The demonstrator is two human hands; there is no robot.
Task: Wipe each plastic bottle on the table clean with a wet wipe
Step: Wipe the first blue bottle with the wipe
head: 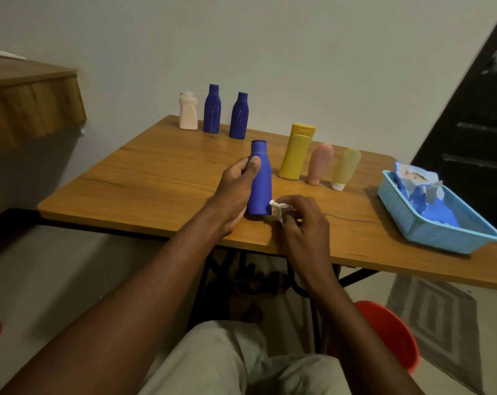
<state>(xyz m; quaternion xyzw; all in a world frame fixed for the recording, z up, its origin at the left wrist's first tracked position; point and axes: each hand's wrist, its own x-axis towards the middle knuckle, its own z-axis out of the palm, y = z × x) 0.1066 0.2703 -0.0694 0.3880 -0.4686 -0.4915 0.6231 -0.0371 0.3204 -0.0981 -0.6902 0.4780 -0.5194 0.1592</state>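
Head view — our left hand (235, 183) grips the near blue bottle (261, 181), right hand (304, 220) pinches a wet wipe (278, 206) — the basket (398, 208) at right holds a wipe pack (412, 178).

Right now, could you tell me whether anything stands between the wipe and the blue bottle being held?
Nothing visible does. The right hand pinches the crumpled wet wipe right at the lower side of the blue bottle, which the left hand grips upright. The yellow bottle stands farther back, apart.

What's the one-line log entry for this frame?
left hand: grips blue bottle upright on table | right hand: pinches wet wipe at bottle's lower side
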